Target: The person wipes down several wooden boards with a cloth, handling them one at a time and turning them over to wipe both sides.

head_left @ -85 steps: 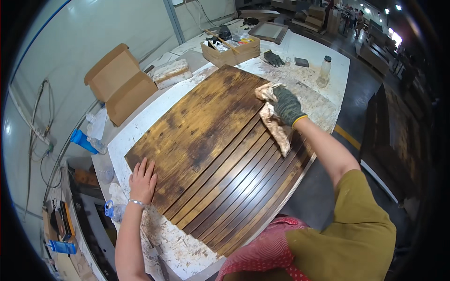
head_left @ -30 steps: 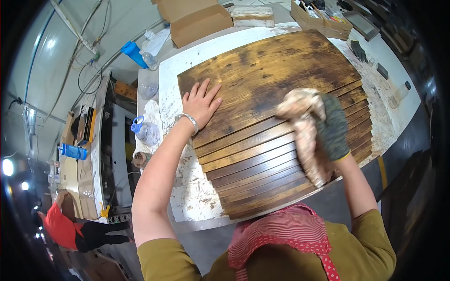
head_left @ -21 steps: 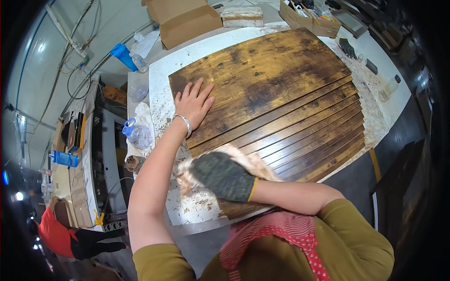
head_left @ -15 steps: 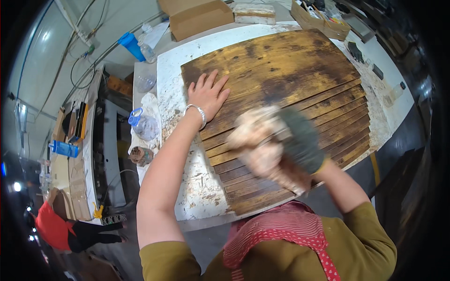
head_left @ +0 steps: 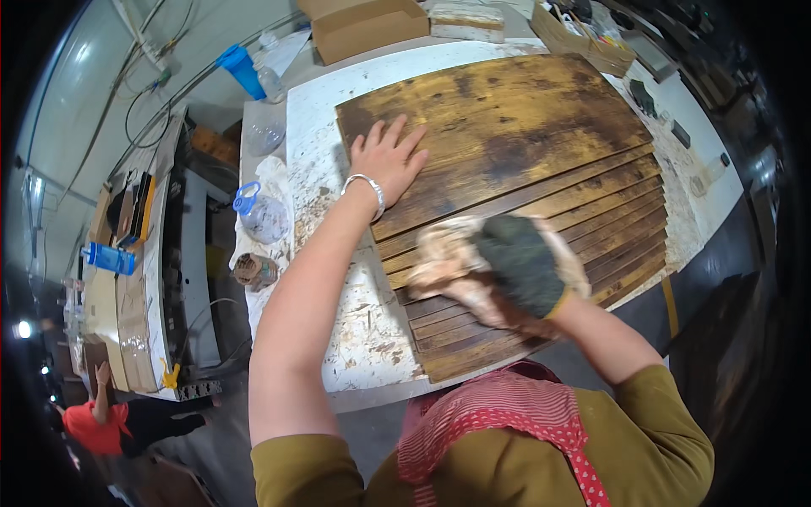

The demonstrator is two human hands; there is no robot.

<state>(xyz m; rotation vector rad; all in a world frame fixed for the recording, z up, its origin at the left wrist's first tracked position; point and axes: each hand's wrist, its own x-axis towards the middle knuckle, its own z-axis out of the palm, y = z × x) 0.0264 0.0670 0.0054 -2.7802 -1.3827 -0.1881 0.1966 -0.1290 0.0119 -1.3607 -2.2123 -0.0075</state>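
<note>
A stack of brown-stained wooden boards (head_left: 507, 110) lies on the table, each board set back from the one beneath so that their near edges form steps. On the top board's left part my bare left hand (head_left: 390, 160) rests flat, fingers spread, a silvery bracelet at its wrist. My right hand (head_left: 519, 264), in a dark grey-green glove, is closed on a crumpled, stained cloth (head_left: 448, 258). The cloth lies over the stepped near edges, right of my left hand. Its underside and the gloved fingertips are hidden.
The white, paint-flecked tabletop (head_left: 363, 338) shows around the stack. Along its left stand a clear jug with a blue lid (head_left: 263, 215), a stained jar (head_left: 255, 270) and a blue cup (head_left: 241, 72). A cardboard box (head_left: 367, 29) sits behind. Far left is a person in red (head_left: 97, 422).
My right hand and the cloth have shifted slightly nearer to me over the stepped edges. My left hand stays flat on the top board.
</note>
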